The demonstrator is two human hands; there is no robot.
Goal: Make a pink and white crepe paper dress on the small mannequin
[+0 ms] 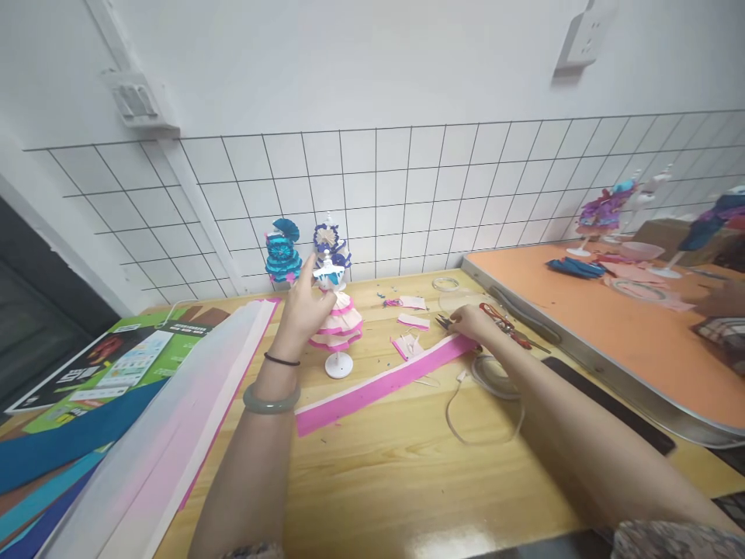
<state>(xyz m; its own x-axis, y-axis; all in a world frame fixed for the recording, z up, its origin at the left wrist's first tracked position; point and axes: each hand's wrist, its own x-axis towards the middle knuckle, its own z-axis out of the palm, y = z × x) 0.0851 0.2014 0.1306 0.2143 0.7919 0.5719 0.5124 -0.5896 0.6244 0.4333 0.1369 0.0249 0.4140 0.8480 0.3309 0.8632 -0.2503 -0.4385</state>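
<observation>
My left hand (308, 307) is closed around the upper body of a small white dress form (338, 365) on a round base. The form wears a cream ruffled paper skirt (338, 322) edged in pink. My right hand (467, 322) is lowered to the table with its fingers closed on a hand tool (445, 321). Two dark pointed tips stick out on its left; my fingers hide the rest, so pliers or scissors I cannot tell. A long pink crepe paper strip (378, 386) with a pale edge runs from under that hand toward my left wrist.
Paper scraps (413, 321) lie mid-table. A coil of clear cord (494, 376), an orange-red cord bundle (504, 324) and a dark phone-like slab (608, 404) lie right. Dressed forms (283, 252) stand behind. Crepe sheets (174, 419) cover the left. An orange table (652, 326) adjoins; another person's hand (722, 299) shows there.
</observation>
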